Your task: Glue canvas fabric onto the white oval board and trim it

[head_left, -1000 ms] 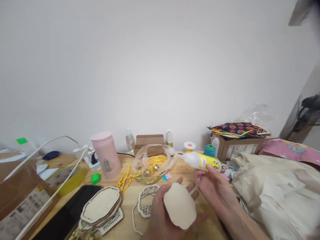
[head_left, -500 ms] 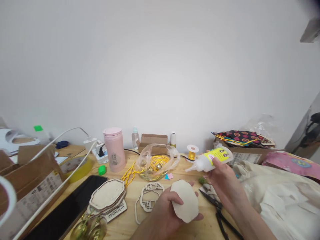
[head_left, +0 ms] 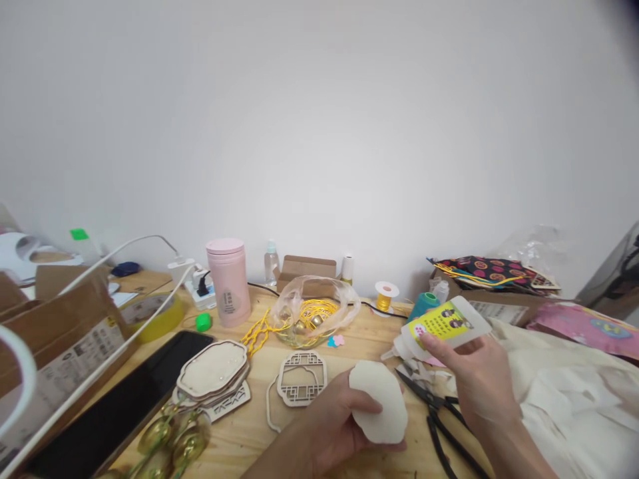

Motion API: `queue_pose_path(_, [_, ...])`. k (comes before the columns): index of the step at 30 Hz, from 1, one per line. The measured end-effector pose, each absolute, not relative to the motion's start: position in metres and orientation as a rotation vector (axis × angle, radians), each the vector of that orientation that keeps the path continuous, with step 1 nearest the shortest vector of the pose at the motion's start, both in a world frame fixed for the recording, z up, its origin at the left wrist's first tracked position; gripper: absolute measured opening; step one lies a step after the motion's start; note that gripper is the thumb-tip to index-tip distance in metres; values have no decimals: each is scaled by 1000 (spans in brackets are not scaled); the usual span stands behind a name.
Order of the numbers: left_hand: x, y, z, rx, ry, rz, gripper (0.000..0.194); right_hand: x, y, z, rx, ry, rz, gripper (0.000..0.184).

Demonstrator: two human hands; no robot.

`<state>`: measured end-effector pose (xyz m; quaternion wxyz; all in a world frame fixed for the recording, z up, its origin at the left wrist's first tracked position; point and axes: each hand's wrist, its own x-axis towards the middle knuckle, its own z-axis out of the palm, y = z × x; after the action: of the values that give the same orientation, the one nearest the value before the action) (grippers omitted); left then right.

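Note:
My left hand is closed around a cream scalloped fabric-covered piece, holding it face up above the wooden table. My right hand grips a white glue bottle with a yellow label, tilted so its nozzle points down-left toward the piece, a little short of it. Black scissors lie on the table under my right hand.
Laser-cut wooden frames and a stack of scalloped pieces lie left of my hands. Behind are a bag of yellow cord, a pink tumbler, thread spools, a black tablet, cardboard boxes and cream cloth at right.
My right hand tipped the glue bottle from level to nozzle-down and brought it closer to the piece. My left hand turned the piece slightly. The view shifted downward.

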<state>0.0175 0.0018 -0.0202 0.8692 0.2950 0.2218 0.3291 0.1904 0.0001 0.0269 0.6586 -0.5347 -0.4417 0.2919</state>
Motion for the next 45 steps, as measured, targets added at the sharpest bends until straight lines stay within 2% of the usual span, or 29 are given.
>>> queue_pose_path(7, [20, 0, -16, 649, 409, 663, 45, 184, -4, 33, -1344, -1101, 563, 31])
queue_pose_path(16, [18, 2, -18, 662, 369, 655, 37, 178, -8, 39, -1350, -1057, 530, 30])
queue_pose_path(23, [17, 0, -15, 628, 392, 675, 38, 180, 1, 29, -1032, -906, 796, 30])
queue_pose_path(28, [17, 0, -15, 623, 377, 654, 38, 179, 6, 27, -825, -823, 942, 39])
queue_pose_path(32, [19, 0, -15, 627, 381, 643, 34, 176, 11, 28, -800, -841, 921, 29])
queue_pose_path(39, [22, 0, -13, 588, 447, 669, 58, 162, 21, 45, -861, -953, 827, 28])
queue_pose_path(45, [20, 0, -13, 582, 437, 701, 62, 153, 26, 52, -867, -1042, 771, 27])
